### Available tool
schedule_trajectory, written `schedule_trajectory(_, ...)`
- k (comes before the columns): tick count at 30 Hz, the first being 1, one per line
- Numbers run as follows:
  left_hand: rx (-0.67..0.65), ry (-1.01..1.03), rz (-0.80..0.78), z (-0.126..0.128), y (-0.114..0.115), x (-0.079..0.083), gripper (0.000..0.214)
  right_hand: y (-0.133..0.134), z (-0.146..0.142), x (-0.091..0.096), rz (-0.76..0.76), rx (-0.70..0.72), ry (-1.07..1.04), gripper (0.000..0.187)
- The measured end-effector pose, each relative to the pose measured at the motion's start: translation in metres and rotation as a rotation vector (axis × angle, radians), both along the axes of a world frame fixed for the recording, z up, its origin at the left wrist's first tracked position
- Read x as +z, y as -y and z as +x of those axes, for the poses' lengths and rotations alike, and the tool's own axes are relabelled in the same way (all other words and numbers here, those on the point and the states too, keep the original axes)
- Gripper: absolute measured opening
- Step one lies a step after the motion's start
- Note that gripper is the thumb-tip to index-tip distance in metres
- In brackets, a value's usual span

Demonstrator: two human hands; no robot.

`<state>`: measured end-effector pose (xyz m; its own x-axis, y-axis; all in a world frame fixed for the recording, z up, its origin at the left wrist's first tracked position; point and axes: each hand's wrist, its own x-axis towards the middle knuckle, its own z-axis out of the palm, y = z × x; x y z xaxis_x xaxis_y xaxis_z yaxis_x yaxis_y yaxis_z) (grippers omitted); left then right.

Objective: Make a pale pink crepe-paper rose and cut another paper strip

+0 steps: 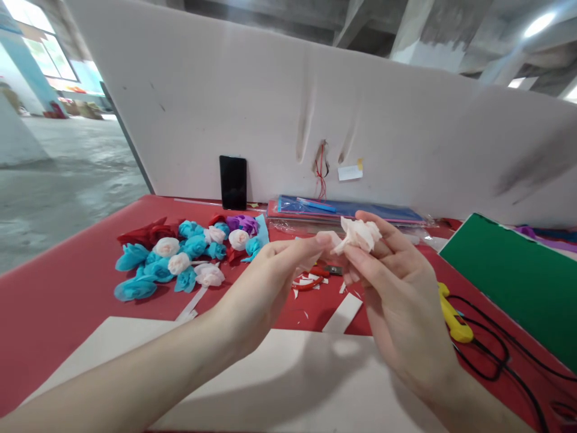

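A cream crepe-paper flower (360, 234) is pinched between the thumb and fingers of my right hand (396, 282), above the table. To its left, my left hand (279, 264) closes its thumb and fingers on a thin pale paper strip (331, 240) that runs toward the flower. Below the hands lie red-handled scissors (315, 278), partly hidden, among small white paper scraps. A flat white strip (343, 313) rests near them. A large white sheet (270, 379) spreads under my forearms.
Several blue, white, red and purple paper flowers (193, 246) are heaped at the left. A black phone (233, 182) leans on the white panel (202, 108). At the right are a yellow-handled corded tool (455, 319) and a green board (514, 276). Wrapped blue sheets (360, 210) lie behind.
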<state>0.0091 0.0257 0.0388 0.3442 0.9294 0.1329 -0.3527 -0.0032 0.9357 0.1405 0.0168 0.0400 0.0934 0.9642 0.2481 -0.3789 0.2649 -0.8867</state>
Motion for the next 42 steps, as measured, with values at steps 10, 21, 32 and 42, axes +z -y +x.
schedule_trajectory(10, -0.026, 0.007, -0.002, -0.0013, 0.0012, -0.0014, 0.019, 0.0005, 0.0009, 0.0002, 0.006, 0.018, 0.012, 0.028)
schedule_trajectory(21, -0.054, 0.070, -0.049, -0.0009, 0.0004, 0.0007, 0.015, -0.0022, 0.0029, -0.0026, 0.073, 0.063, 0.028, 0.032)
schedule_trajectory(32, 0.008, 0.083, -0.060, 0.0003, 0.0046, 0.0017, 0.018, -0.0005, 0.0013, -0.0013, 0.097, 0.028, 0.025, 0.030)
schedule_trajectory(42, 0.022, 0.075, -0.058, 0.0002, 0.0044, 0.0000, 0.017, -0.0023, 0.0010, -0.0034, 0.097, -0.030, 0.043, 0.033)
